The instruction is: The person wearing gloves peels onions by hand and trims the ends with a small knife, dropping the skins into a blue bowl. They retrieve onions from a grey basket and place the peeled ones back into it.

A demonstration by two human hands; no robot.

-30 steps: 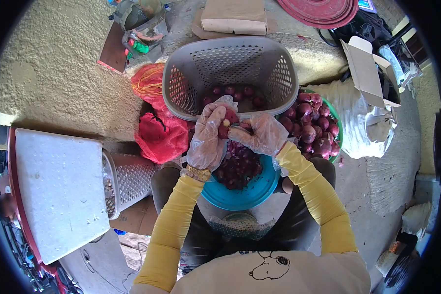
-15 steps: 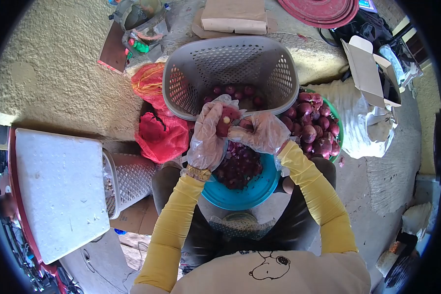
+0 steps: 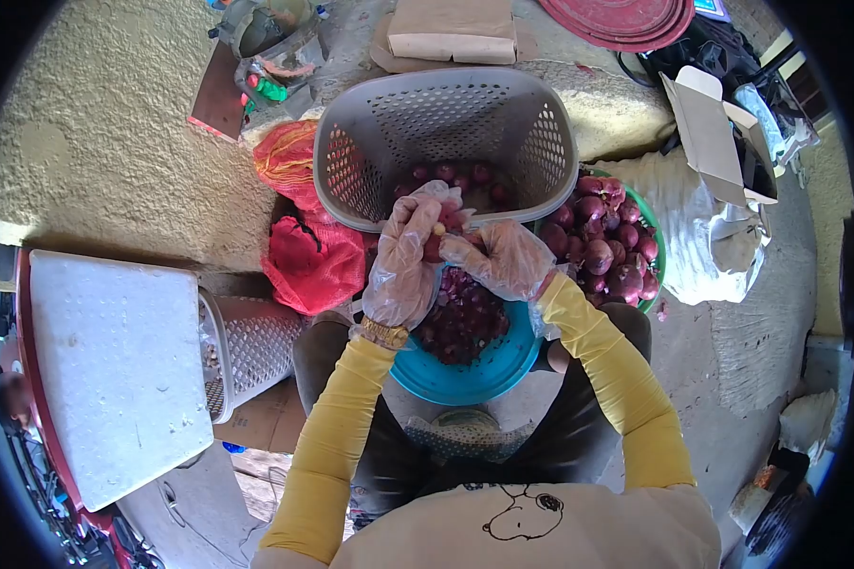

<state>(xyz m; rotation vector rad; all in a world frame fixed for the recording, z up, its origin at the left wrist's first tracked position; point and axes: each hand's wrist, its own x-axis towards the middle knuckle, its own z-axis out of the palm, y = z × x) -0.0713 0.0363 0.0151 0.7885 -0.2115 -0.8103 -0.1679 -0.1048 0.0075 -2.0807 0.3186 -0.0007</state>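
In a clear plastic glove, my left hand (image 3: 405, 256) is wrapped round a red onion (image 3: 434, 248), above the front rim of the grey perforated basket (image 3: 446, 114). My right hand (image 3: 503, 259), also gloved, meets the onion from the right with its fingers pressed together; whatever small thing they grip is hidden. Below both hands stands a blue basin (image 3: 489, 379) with dark red onion skins (image 3: 460, 327) in it. Several onions lie at the bottom of the grey basket. To the right, a green-rimmed basin (image 3: 661, 247) is heaped with red onions (image 3: 598, 258).
A red mesh sack (image 3: 313, 261) lies left of the grey basket. Further left are a white foam board (image 3: 114, 370) and a light perforated basket (image 3: 261, 351). A white sack (image 3: 697, 247) and an open cardboard box (image 3: 707, 142) are at right.
My right hand has moved slightly left, closer to my left hand and the onion. The onion has turned a little in my left hand's grip.
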